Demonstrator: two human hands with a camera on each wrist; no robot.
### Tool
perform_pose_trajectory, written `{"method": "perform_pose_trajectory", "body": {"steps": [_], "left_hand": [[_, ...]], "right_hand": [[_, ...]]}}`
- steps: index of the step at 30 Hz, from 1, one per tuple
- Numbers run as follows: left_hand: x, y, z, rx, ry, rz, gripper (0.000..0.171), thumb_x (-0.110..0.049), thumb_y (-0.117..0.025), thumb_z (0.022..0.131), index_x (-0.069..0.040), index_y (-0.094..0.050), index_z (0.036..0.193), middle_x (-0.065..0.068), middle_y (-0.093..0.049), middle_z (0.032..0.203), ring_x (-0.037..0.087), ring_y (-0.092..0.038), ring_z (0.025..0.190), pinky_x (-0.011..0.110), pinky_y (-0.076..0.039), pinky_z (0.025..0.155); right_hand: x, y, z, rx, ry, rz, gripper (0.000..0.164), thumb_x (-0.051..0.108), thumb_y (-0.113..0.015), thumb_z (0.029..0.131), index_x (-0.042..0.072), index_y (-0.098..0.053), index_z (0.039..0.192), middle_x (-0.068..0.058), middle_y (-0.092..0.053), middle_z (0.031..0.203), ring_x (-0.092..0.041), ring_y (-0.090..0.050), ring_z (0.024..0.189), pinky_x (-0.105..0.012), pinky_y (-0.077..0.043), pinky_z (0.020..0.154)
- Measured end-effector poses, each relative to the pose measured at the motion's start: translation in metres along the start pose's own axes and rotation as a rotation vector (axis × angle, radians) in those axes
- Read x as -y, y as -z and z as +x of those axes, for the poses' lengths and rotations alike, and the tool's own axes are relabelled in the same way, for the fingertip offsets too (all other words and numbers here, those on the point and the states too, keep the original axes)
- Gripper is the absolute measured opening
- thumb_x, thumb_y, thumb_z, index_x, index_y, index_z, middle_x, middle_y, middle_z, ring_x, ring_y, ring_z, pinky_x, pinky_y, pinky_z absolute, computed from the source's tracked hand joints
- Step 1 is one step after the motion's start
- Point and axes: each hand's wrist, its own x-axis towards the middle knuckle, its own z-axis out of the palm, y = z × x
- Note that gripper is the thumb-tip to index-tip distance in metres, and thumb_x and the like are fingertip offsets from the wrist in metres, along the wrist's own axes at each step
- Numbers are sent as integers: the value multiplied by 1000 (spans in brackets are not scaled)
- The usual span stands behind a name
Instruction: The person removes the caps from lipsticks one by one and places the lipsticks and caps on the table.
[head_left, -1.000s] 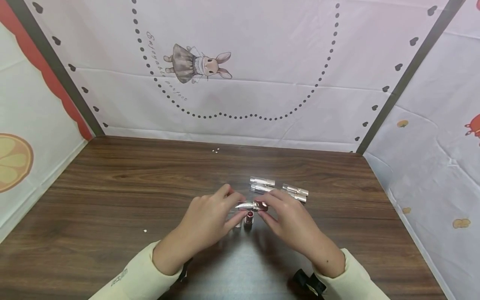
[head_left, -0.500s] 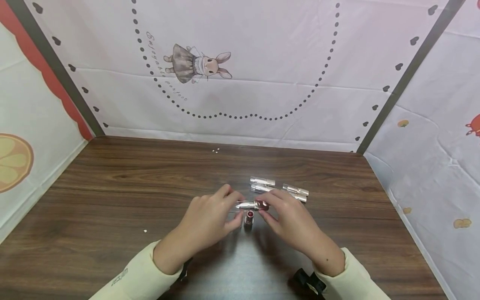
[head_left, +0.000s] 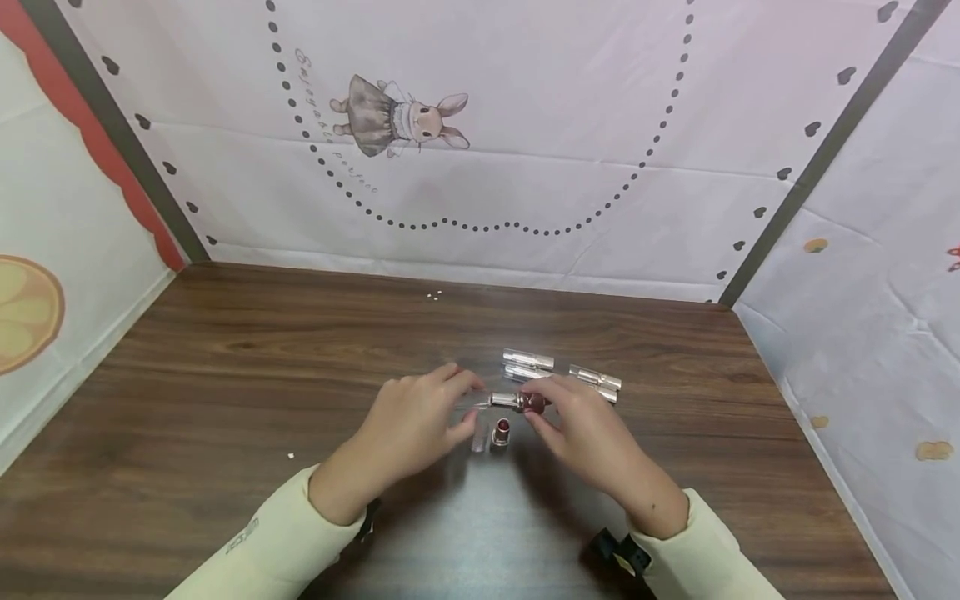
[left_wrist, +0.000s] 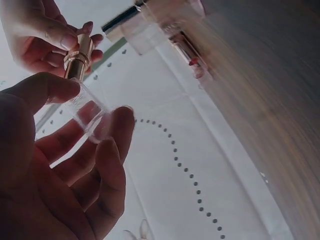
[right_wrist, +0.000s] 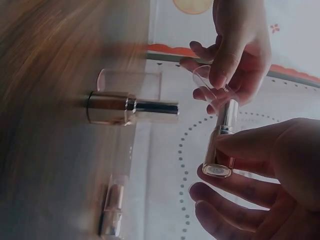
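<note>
My left hand [head_left: 420, 421] pinches a clear cap [left_wrist: 92, 117] between thumb and fingertips. Opposite it, my right hand [head_left: 588, 425] grips the base of a lipstick [head_left: 510, 402], held level with its shiny metal end toward the left. In the left wrist view that metal end [left_wrist: 75, 67] is right at the cap's mouth. Just below the hands, an uncapped lipstick with a dark red tip [head_left: 501, 432] stands upright on the table. Beside it stands another clear cap [right_wrist: 150, 82].
Several capped silver lipsticks [head_left: 528, 360] lie in two groups on the wooden table [head_left: 300, 350] behind my right hand. Small white bits [head_left: 434, 295] lie near the back edge, and one white piece [head_left: 291, 456] is at the left. A printed cloth wall [head_left: 555, 167] rises behind.
The held lipstick has slid rightward out of the clear cap, my right hand shifting slightly right with it. The head view has tilted a little. The standing lipstick stays in place.
</note>
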Motion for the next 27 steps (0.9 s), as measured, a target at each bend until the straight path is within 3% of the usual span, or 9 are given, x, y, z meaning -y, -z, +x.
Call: {"method": "perform_pose_trajectory", "body": {"steps": [4,8,12,17,22,24,27], "left_hand": [[5,-2,1,45,50,-60,25,-27,-77,83,-20,-72,107,-4,-76,93,4,-39,47,18,-24,40],[10,-4,2,103,113,-116,26,-28,-78,85,-19,-72,109,-3,-77,93,8,-57,56,22,-35,43],[13,-8,4,148,152,-152,26,-29,-78,87,-19,-71,111,-2,-75,96,15,-65,73,32,-49,56],[18,-14,4,201,175,-187,26,-27,-79,87,-18,-73,110,2,-68,101,19,-62,86,38,-53,70],[23,-23,5,259,204,-247,25,-25,-78,88,-16,-72,110,3,-72,98,30,-66,113,47,-54,90],[23,-25,5,279,209,-256,25,-26,-77,88,-17,-72,111,1,-73,98,28,-67,113,46,-54,90],[24,-26,5,301,214,-264,25,-26,-78,87,-17,-72,110,0,-71,96,19,-69,92,40,-55,80]], "right_hand": [[-4,-2,2,17,-28,42,24,9,-80,83,11,-71,106,3,-72,91,-10,-66,82,-29,-52,72],[-7,-4,3,52,-72,77,22,10,-78,85,13,-70,104,3,-72,91,-14,-68,83,-28,-51,70],[-11,-9,5,86,-123,122,22,11,-78,85,13,-69,105,2,-71,95,-17,-68,86,-32,-53,73],[-17,-18,7,113,-158,162,23,11,-81,83,14,-70,103,-1,-61,96,-16,-62,87,-33,-52,75],[-25,-26,9,145,-145,189,19,13,-80,84,13,-72,101,0,-66,90,-13,-62,82,-32,-53,74],[-27,-28,10,171,-145,200,18,14,-80,84,12,-72,100,1,-68,88,-11,-64,81,-31,-53,73],[-28,-31,12,219,-166,215,15,15,-78,86,13,-72,100,4,-70,86,-7,-64,78,-26,-52,71]]}}
